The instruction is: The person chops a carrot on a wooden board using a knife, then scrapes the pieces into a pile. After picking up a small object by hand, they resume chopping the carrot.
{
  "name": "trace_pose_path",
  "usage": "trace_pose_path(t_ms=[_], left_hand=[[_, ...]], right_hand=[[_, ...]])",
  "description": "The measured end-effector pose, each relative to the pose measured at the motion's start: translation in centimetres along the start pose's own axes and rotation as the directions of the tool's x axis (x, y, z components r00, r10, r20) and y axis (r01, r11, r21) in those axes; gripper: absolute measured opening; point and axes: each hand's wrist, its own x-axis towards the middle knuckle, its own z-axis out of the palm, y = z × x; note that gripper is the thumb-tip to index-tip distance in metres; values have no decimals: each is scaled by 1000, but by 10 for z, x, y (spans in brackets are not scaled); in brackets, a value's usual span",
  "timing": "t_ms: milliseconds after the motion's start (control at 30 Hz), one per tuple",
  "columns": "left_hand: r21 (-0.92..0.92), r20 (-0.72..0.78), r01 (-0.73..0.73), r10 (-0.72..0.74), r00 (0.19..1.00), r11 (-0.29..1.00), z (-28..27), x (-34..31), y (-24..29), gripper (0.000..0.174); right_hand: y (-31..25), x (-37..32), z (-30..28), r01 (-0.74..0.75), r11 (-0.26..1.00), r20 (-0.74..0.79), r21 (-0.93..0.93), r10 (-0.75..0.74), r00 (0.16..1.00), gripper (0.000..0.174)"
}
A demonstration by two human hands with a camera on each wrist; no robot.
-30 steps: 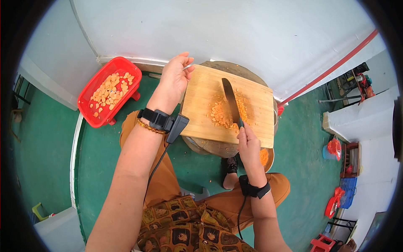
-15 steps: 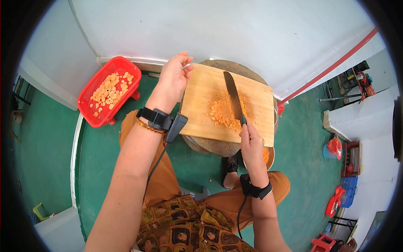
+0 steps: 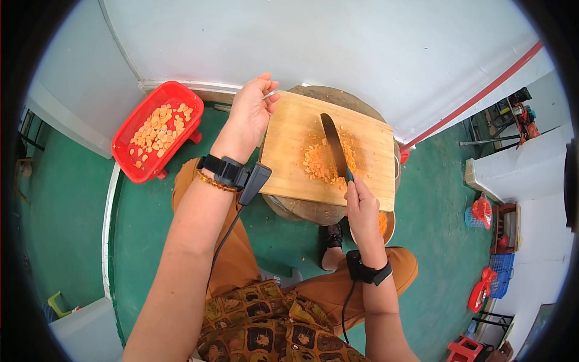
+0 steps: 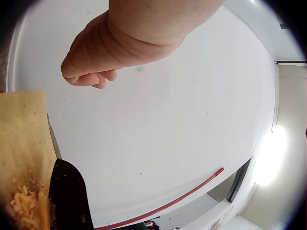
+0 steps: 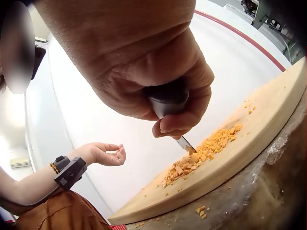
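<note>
My right hand (image 3: pixel 363 212) grips the dark handle (image 5: pixel 168 97) of a kitchen knife. Its long dark blade (image 3: pixel 333 142) slants away from me across a heap of finely chopped orange pieces (image 5: pixel 206 152) that look like carrot. The heap lies on a thick wooden cutting board (image 3: pixel 289 130). Beside the board's far left corner hangs my left hand (image 3: pixel 250 111), raised, with loosely bent fingers and nothing in them. In the left wrist view those fingers (image 4: pixel 93 79) show against the white wall, apart from the board and blade.
Under the board is a round wooden block (image 3: pixel 295 208). To the left, a red basin (image 3: pixel 129 163) holds orange slices. A bowl with chopped orange bits (image 3: pixel 382 223) stands near my right wrist. The white wall (image 3: pixel 313 42) rises just behind the board.
The knife blade swung up and away over the heap, then came back down, now slightly right of where it began. My left hand has stayed almost still.
</note>
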Motion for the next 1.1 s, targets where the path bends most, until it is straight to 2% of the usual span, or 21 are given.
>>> trace_pose_path(t_ms=[133, 333, 533, 633, 733, 833, 933, 1100], left_hand=[[4, -10, 0, 0, 1000, 1000, 0, -1, 0, 41], [4, -11, 1, -1, 1000, 1000, 0, -1, 0, 42], [-3, -2, -3, 3, 1000, 1000, -2, 0, 1, 43], [1, -6, -1, 1, 1000, 1000, 0, -1, 0, 42], [1, -4, -2, 2, 1000, 1000, 1, 0, 0, 42], [-8, -4, 0, 0, 1000, 1000, -1, 0, -1, 42], [-11, 4, -1, 1, 1000, 1000, -3, 2, -2, 43], [4, -17, -9, 9, 1000, 1000, 0, -2, 0, 43]], right_hand=[[4, 0, 4, 41, 998, -44, 55, -38, 998, 33], [-5, 2, 3, -66, 998, 62, -11, 67, 996, 33], [2, 1, 2, 11, 999, -34, 32, -10, 999, 33], [1, 0, 3, 24, 999, -4, 40, -24, 1000, 33], [2, 2, 5, 51, 997, 9, -57, -50, 999, 33], [0, 0, 3, -71, 997, 11, 30, 70, 997, 33], [2, -1, 2, -12, 997, -40, 79, 15, 999, 33], [2, 1, 1, -63, 998, 26, -23, 64, 998, 34]])
